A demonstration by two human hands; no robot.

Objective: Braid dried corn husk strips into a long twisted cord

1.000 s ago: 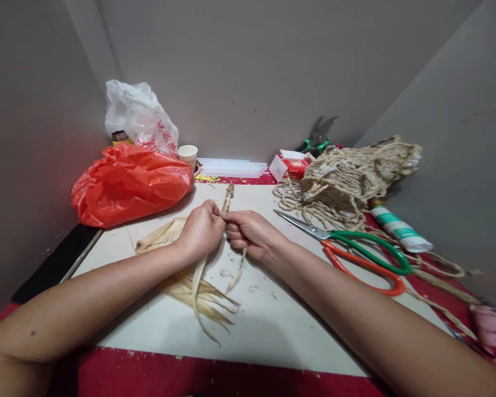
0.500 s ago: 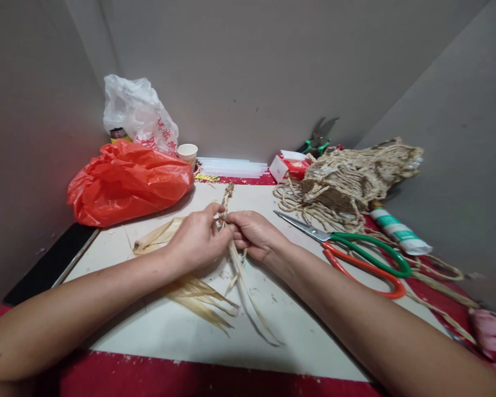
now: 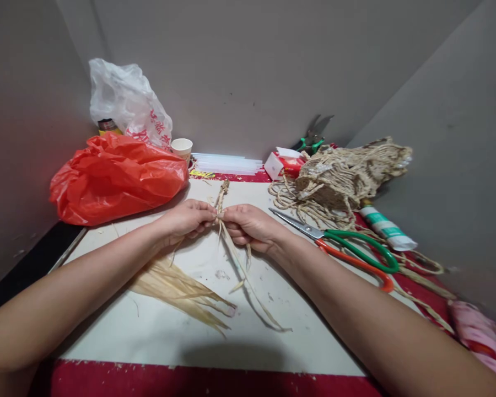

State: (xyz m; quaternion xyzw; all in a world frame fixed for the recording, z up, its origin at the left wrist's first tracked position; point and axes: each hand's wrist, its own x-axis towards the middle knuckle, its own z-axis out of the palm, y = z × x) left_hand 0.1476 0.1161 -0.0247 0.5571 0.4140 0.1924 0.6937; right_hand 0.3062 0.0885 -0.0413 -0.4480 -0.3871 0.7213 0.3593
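Note:
Between my hands lies a short braid of dried husk [image 3: 222, 195], its plaited end pointing away from me. My left hand [image 3: 191, 220] pinches the braid's near end from the left, fingers closed. From the other side my right hand [image 3: 248, 226] grips strands at the same spot, fingers curled. Loose pale strands [image 3: 242, 270] run from the pinch toward me over the white board. Flat dried corn husks [image 3: 173, 289] lie below my left forearm. What sits inside my curled fingers is partly hidden.
Scissors [image 3: 314, 231] with green and orange handles lie right of my right hand, beside a heap of twisted cord [image 3: 347, 171]. A red plastic bag [image 3: 119, 182] sits left, a paper cup [image 3: 182, 148] behind it. Pruning shears [image 3: 314, 138] lean at the back wall.
My left hand has shifted left and flattened out, pulling away from the right hand while still pinching. The camera view has moved slightly, so the surroundings sit further left.

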